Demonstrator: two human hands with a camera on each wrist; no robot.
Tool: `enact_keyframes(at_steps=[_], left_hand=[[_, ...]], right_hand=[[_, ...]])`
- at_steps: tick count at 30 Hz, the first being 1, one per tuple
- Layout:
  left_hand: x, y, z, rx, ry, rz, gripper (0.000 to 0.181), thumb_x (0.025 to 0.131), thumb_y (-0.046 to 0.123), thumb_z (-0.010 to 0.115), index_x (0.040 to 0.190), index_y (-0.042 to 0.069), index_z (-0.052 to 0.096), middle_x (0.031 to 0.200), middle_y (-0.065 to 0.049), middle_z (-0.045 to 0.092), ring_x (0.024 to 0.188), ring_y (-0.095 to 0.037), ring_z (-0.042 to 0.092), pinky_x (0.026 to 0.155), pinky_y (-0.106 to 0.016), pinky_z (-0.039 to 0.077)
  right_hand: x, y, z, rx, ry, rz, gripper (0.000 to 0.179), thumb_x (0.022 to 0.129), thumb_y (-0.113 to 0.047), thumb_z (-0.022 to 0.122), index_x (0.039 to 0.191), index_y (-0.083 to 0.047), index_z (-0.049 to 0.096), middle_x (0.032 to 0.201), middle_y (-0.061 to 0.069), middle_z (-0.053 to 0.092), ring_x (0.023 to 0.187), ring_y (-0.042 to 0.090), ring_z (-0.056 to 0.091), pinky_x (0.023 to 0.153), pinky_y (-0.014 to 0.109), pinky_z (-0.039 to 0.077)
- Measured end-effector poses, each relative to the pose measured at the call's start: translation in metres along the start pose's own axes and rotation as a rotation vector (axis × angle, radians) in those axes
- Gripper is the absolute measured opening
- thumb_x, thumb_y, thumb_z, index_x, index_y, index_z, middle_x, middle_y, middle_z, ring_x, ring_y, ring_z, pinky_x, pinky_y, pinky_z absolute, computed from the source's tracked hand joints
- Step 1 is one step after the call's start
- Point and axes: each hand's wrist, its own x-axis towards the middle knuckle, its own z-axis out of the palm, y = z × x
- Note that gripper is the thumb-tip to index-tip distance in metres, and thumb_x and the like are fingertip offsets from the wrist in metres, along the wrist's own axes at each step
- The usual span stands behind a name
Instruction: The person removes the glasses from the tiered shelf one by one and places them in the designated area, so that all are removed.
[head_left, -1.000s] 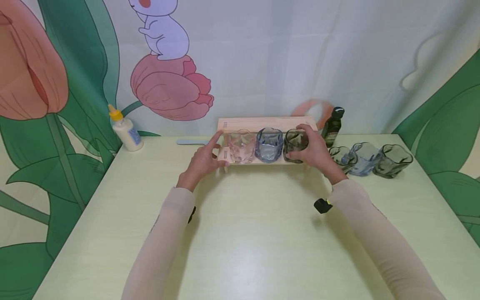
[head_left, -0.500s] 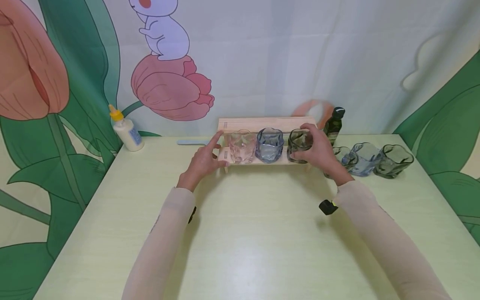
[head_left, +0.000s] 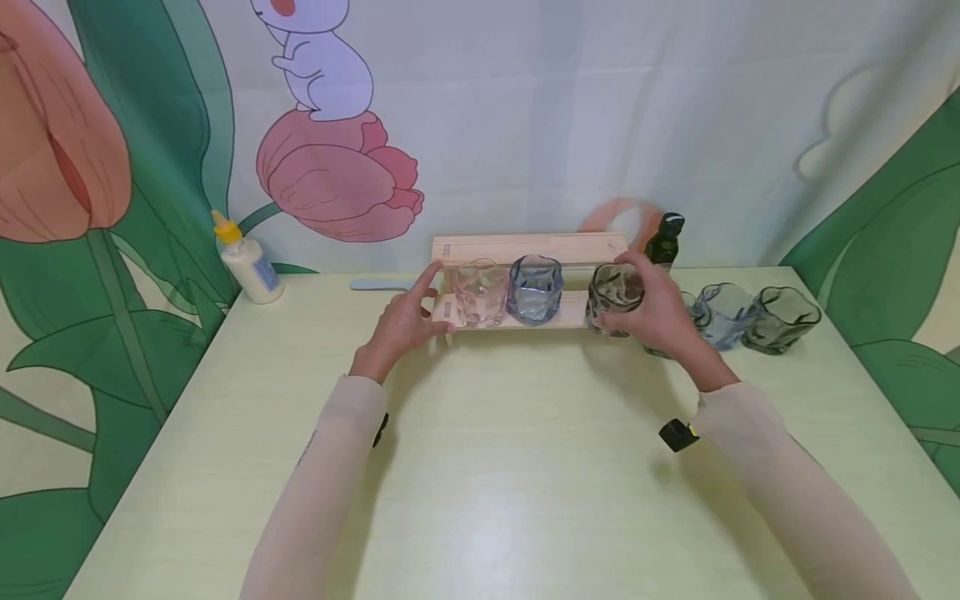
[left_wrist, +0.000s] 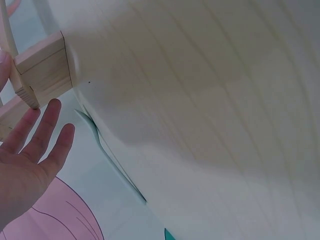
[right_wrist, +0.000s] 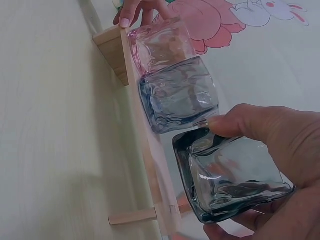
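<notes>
At the left end of a two-tier wooden rack point(head_left: 573, 302), my left hand point(head_left: 405, 321) grips the wood, thumb at the lower shelf's front. The left wrist view shows its straight fingertips point(left_wrist: 52, 106) against the plank end. My right hand point(head_left: 660, 312) holds a dark grey wavy glass point(head_left: 613, 292) between thumb and fingers. In the right wrist view, a gap shows between this glass's base and the shelf. A pink glass point(head_left: 480, 293) and a blue glass point(head_left: 535, 292) stand side by side on the lower shelf.
Right of the rack, a blue glass point(head_left: 723, 312) and a grey glass point(head_left: 782, 321) stand beside another partly hidden glass. Behind my right hand is a dark bottle point(head_left: 664, 239). A glue bottle point(head_left: 251, 262) and a pale blue flat stick point(head_left: 378, 284) lie left along the back.
My right hand has moved the dark grey glass rightward, away from the blue one, and slightly towards me. My left hand has stayed at the rack's left end.
</notes>
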Motion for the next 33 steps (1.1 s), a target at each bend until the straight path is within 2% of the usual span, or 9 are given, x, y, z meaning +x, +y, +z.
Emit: enact_keyframes(at_steps=[7, 18, 24, 33], left_hand=[[0.000, -0.002, 0.001, 0.010, 0.009, 0.021, 0.102, 0.084, 0.021, 0.082, 0.158, 0.041, 0.015, 0.142, -0.011, 0.058, 0.106, -0.033, 0.067, 0.081, -0.047, 0.054], [0.000, -0.004, 0.001, 0.014, 0.011, 0.039, 0.102, 0.084, 0.021, 0.082, 0.158, 0.040, 0.015, 0.141, -0.012, 0.058, 0.106, -0.035, 0.067, 0.083, -0.049, 0.054], [0.001, -0.005, 0.001, 0.017, 0.019, 0.064, 0.101, 0.084, 0.022, 0.082, 0.159, 0.039, 0.015, 0.141, -0.013, 0.059, 0.105, -0.035, 0.068, 0.081, -0.049, 0.054], [0.000, -0.005, 0.001, 0.020, 0.018, 0.060, 0.102, 0.084, 0.023, 0.082, 0.159, 0.038, 0.015, 0.141, -0.012, 0.058, 0.106, -0.034, 0.068, 0.081, -0.049, 0.054]], right_hand=[[-0.018, -0.002, -0.009, -0.013, 0.009, -0.019, 0.080, 0.078, -0.016, 0.085, 0.145, -0.006, 0.042, 0.121, 0.025, 0.053, 0.109, 0.040, 0.053, 0.088, 0.058, 0.044], [-0.047, 0.009, -0.020, -0.019, 0.004, 0.049, 0.085, 0.078, -0.015, 0.085, 0.148, -0.005, 0.038, 0.119, 0.027, 0.054, 0.108, 0.041, 0.052, 0.087, 0.058, 0.043], [-0.060, 0.019, -0.024, -0.029, -0.007, 0.114, 0.086, 0.079, -0.020, 0.085, 0.149, -0.008, 0.036, 0.124, 0.027, 0.054, 0.111, 0.041, 0.052, 0.088, 0.059, 0.043], [-0.074, 0.040, -0.024, -0.040, 0.019, 0.108, 0.086, 0.077, -0.020, 0.086, 0.148, -0.006, 0.038, 0.126, 0.028, 0.055, 0.111, 0.043, 0.053, 0.086, 0.060, 0.043]])
